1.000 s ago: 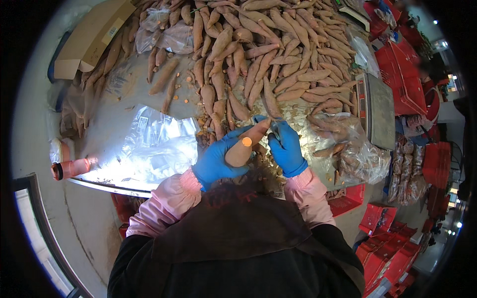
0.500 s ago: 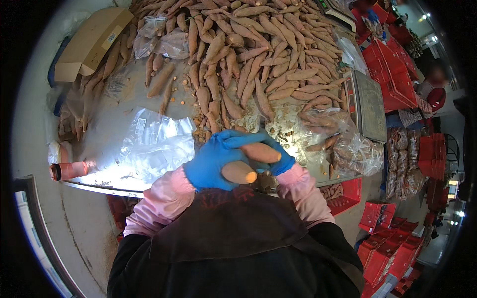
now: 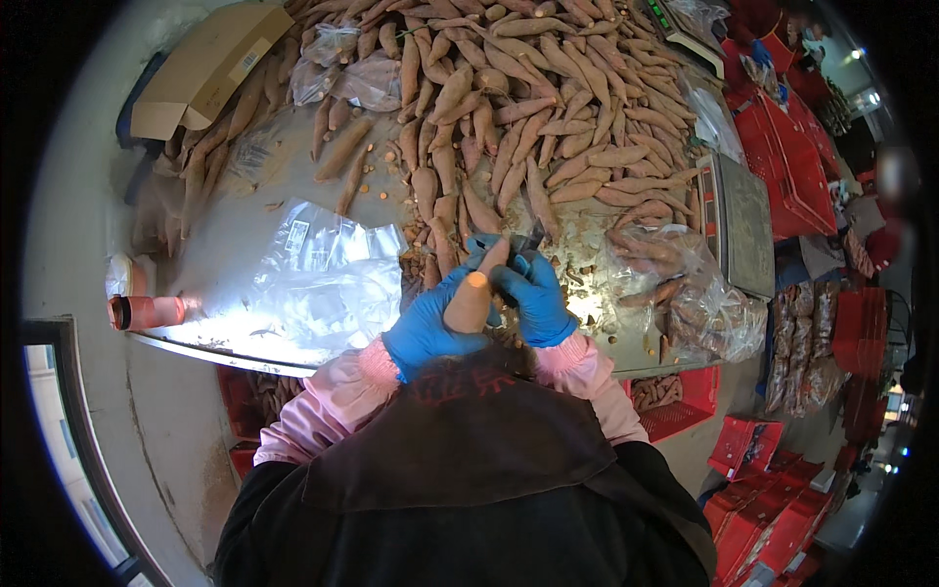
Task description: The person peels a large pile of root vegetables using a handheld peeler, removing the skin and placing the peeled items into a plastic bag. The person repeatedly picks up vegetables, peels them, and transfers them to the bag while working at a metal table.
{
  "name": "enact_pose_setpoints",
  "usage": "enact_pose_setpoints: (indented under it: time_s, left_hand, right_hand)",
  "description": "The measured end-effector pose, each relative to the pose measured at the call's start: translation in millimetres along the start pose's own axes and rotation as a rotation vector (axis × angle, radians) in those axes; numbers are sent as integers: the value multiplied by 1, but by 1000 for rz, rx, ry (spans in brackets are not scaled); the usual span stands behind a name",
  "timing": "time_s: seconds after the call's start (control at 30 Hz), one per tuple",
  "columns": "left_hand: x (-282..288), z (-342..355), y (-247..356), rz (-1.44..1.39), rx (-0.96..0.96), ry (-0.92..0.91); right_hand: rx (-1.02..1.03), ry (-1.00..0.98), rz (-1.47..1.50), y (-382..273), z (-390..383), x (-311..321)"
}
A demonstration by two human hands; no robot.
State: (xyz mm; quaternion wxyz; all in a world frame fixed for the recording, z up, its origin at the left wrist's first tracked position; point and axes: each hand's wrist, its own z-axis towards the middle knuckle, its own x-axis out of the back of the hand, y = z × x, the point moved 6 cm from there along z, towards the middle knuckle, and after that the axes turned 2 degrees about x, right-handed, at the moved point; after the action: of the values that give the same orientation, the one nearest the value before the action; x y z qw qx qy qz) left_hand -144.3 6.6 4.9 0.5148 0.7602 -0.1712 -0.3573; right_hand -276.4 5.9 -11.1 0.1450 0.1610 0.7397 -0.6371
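Both my hands wear blue gloves and meet above the table's near edge. My left hand [image 3: 430, 323] is closed around a sweet potato [image 3: 468, 309], whose trimmed end shows orange. Just behind it, a second sweet potato [image 3: 497, 255] points its narrow tip away from me, between the two hands; its lower part is hidden. My right hand [image 3: 540, 301] has its fingers curled beside that second one. Something small and dark [image 3: 533, 238] shows at its fingertips, too unclear to name. Beyond my hands lies a large heap of sweet potatoes [image 3: 548, 117].
Clear plastic bags [image 3: 328, 279] lie left on the metal table. Bagged sweet potatoes [image 3: 709, 318] and a scale [image 3: 745, 225] are at the right. A cardboard box [image 3: 207, 68] stands far left, a red-capped container [image 3: 147, 312] near left. Red crates [image 3: 778, 166] line the right; another person works there.
The sweet potato in my left hand has been turned up, cut end away from me. The second one has swung from pointing right to pointing away, and my right hand has shifted off its cut end.
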Motion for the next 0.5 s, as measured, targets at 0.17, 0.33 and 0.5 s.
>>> enact_pose_setpoints:
  time_s: [0.17,0.33,0.5]
  left_hand:
    - [3,6,9,499,-239,-29]
    - [1,9,17,616,-248,22]
    - [-5,1,40,277,-312,-210]
  right_hand:
    - [577,-143,-935,-53,-1,-10]
    - [401,-41,-1198,-27,7,15]
    - [-73,2,-1235,60,44,112]
